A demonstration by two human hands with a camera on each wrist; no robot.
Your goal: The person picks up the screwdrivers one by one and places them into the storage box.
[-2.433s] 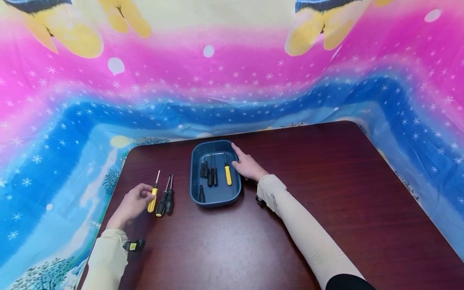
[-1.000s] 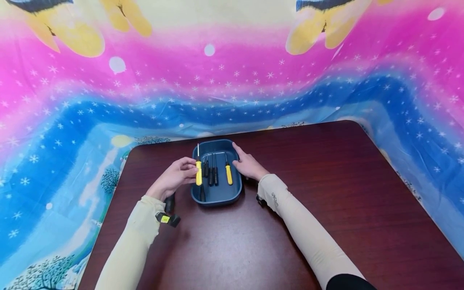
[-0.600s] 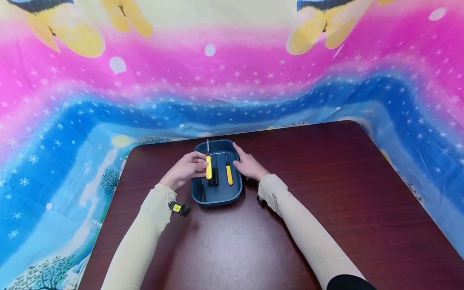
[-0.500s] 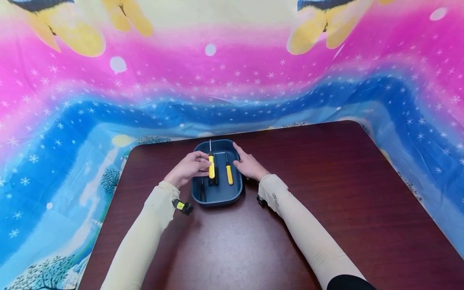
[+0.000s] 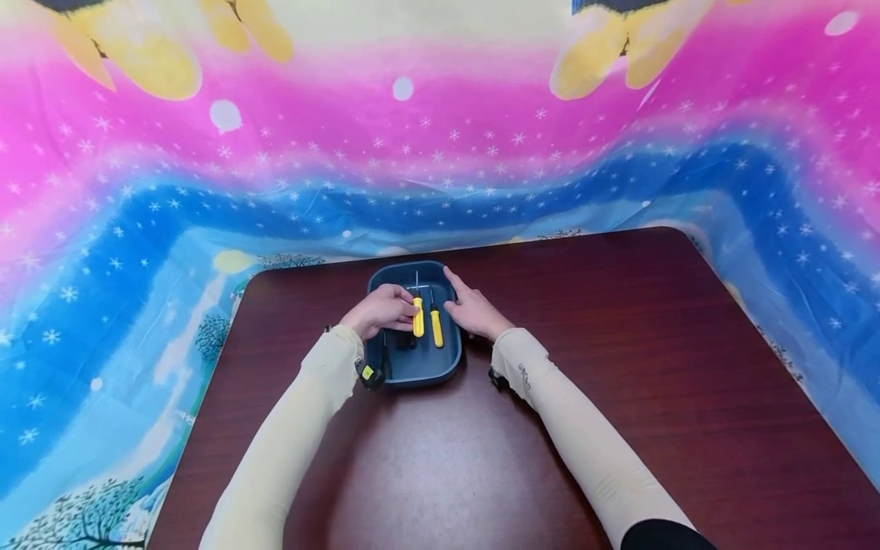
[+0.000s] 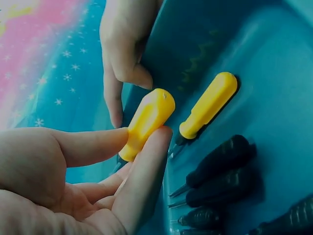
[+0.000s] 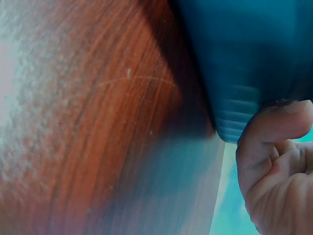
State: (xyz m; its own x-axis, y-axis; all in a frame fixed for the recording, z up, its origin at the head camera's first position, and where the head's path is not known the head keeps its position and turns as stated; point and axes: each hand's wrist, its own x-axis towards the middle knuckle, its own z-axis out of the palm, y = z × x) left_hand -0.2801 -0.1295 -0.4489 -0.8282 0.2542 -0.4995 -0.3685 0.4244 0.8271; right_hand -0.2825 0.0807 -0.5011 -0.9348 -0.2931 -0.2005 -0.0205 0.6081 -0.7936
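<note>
My left hand (image 5: 380, 310) pinches a yellow-handled screwdriver (image 5: 418, 318) by its grip between thumb and fingers, over the dark blue tray (image 5: 419, 380), blade pointing to the far side. Just right of it, a second yellow-handled screwdriver (image 5: 437, 328) lies in the tray. Several black-handled screwdrivers (image 6: 220, 160) lie beside that one in the left wrist view; from the head camera they are mostly hidden under my left hand. My right hand (image 5: 477, 313) rests against the tray's right wall, index finger straight along it and thumb (image 7: 279, 122) at the rim.
The tray stands near the far edge of a dark red-brown wooden table (image 5: 619, 328). A patterned cloth (image 5: 440, 153) in pink and blue hangs behind and at both sides. My left forearm (image 5: 296, 435) covers the spot where two black screwdrivers lay on the table.
The left hand has picked the yellow screwdriver up from the table at the left and carried it right, over the tray beside the other yellow one. The right hand has stayed at the tray.
</note>
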